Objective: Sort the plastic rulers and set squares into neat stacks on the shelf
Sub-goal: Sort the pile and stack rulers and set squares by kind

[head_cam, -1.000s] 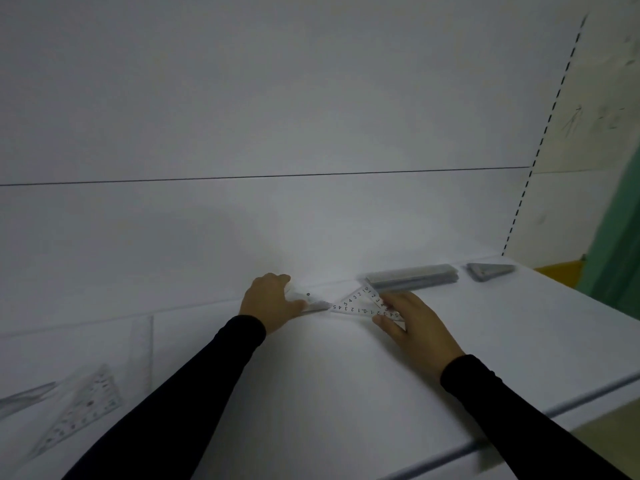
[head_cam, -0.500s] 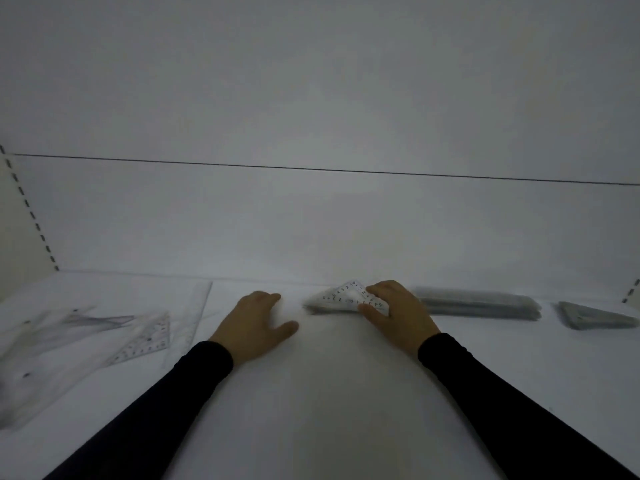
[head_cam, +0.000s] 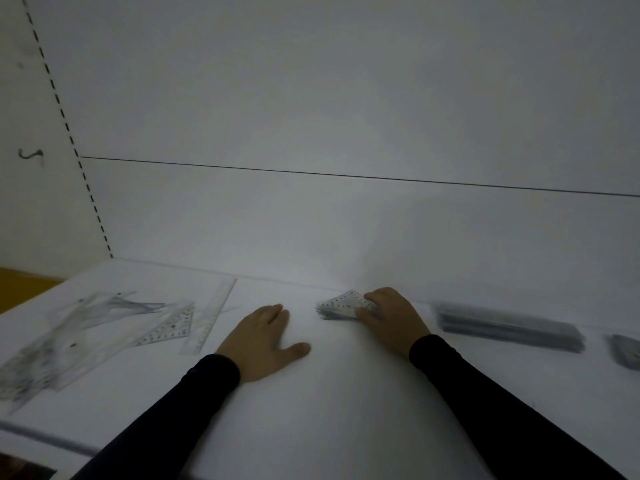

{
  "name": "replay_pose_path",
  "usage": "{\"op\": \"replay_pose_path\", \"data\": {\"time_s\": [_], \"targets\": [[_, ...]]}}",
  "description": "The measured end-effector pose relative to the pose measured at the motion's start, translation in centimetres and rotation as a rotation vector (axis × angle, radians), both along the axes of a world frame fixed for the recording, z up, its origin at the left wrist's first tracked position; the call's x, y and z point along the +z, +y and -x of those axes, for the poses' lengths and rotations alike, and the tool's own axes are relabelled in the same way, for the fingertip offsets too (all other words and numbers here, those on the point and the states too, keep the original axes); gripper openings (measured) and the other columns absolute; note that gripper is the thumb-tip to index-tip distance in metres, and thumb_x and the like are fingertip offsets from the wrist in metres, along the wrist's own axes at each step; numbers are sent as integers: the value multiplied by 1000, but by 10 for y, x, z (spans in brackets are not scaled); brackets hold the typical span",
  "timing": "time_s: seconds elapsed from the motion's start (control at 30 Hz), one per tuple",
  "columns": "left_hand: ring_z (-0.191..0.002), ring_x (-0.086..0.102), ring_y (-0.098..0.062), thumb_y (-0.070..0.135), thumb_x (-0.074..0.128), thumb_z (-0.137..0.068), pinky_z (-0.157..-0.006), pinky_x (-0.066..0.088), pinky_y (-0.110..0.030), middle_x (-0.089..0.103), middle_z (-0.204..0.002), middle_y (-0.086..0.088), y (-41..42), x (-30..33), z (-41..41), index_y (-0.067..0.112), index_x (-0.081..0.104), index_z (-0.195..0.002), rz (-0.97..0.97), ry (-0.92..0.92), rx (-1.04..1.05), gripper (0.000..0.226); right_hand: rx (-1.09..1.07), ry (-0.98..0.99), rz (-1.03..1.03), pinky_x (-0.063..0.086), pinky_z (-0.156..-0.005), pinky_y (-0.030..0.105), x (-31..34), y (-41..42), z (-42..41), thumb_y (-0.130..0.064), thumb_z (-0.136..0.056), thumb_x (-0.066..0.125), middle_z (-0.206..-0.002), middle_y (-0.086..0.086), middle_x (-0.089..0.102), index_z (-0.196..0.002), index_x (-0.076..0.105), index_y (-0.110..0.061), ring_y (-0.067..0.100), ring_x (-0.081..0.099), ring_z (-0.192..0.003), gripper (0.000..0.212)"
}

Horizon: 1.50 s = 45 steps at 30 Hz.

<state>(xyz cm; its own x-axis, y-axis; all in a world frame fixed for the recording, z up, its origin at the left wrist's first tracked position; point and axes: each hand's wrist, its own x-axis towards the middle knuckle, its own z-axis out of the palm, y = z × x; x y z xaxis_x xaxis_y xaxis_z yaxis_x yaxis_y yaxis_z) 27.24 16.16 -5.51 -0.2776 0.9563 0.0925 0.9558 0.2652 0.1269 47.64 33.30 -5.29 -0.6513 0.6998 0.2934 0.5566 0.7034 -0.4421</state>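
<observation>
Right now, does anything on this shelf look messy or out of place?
Yes. The loose pile of clear rulers and set squares at the left lies fanned and overlapping at odd angles, unlike the squared ruler stack at the right.

A shop: white retail shelf with a slotted upright, stocked with rulers

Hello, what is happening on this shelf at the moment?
A person is sorting clear plastic rulers and set squares on a white shelf. The right hand holds a small stack of set squares near the back wall. The left hand lies flat on the shelf, holding nothing. A loose unsorted pile with a straight ruler lies at the left. At the right stand a ruler stack and another stack at the frame edge.
</observation>
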Motion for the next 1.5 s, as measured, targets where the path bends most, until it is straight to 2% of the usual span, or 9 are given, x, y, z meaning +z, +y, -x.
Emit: {"op": "replay_pose_path", "data": {"time_s": [0.37,0.5,0.63,0.73,0.93,1.03,1.23,1.33,1.5], "targets": [[-144,13,-12,91,12,-55,-116,10,-25,16,-158,2,-2,3,-4,17,25,-149,-19,-45,31,120,-18,56,14,35,-97,21,-2,-7,-4,-45,-89,55,-125,6,52,-128,52,-8,17,49,-116,54],[-143,17,-11,89,26,-63,-114,12,-24,22,-156,3,-4,6,-6,20,31,-147,-37,-70,45,109,36,114,-72,40,-91,24,2,-14,-14,-44,-88,55,-117,6,55,-121,56,-9,18,53,-108,48],[-141,24,-10,97,16,-54,-110,13,-17,32,-152,3,-16,13,-7,21,37,-144,-137,-69,58,119,143,119,-175,42,-81,21,10,-22,-18,-58,-82,43,-111,0,57,-115,58,-13,14,55,-100,58],[-139,26,-9,97,4,-53,-108,12,-15,34,-151,4,-38,24,-2,21,39,-143,-203,-54,105,123,220,143,-201,42,-89,21,15,-29,-11,-64,-79,37,-121,0,56,-124,55,-12,14,54,-109,70],[-139,26,-11,79,27,-74,-108,13,-17,34,-151,5,-102,35,12,22,37,-144,-231,-8,264,91,405,153,-222,37,-104,22,13,-59,31,-66,-82,38,-132,0,52,-131,52,-14,12,51,-118,73],[-138,30,-12,81,22,-72,-110,17,-21,37,-149,3,-132,35,29,22,40,-142,-234,28,324,94,452,112,-198,25,-104,15,11,-80,52,-72,-80,35,-140,-2,45,-135,47,-16,10,41,-129,80],[-138,30,-14,86,18,-68,-112,21,-26,38,-149,1,-180,30,74,21,40,-142,-238,22,414,101,525,56,-169,32,-107,21,9,-116,99,-73,-79,31,-141,-4,43,-137,44,-19,8,41,-128,80],[-137,30,-14,81,17,-67,-112,20,-26,37,-149,1,-203,28,102,21,39,-143,-245,2,434,99,541,45,-162,32,-104,18,10,-135,132,-62,-85,42,-137,-4,46,-136,46,-17,8,44,-124,68],[-138,28,-17,94,13,-59,-114,20,-30,33,-151,1,-240,23,161,23,35,-145,-154,-37,388,113,546,16,-116,30,-100,15,8,-169,192,-67,-82,40,-128,0,52,-132,51,-15,11,49,-118,72]]}}
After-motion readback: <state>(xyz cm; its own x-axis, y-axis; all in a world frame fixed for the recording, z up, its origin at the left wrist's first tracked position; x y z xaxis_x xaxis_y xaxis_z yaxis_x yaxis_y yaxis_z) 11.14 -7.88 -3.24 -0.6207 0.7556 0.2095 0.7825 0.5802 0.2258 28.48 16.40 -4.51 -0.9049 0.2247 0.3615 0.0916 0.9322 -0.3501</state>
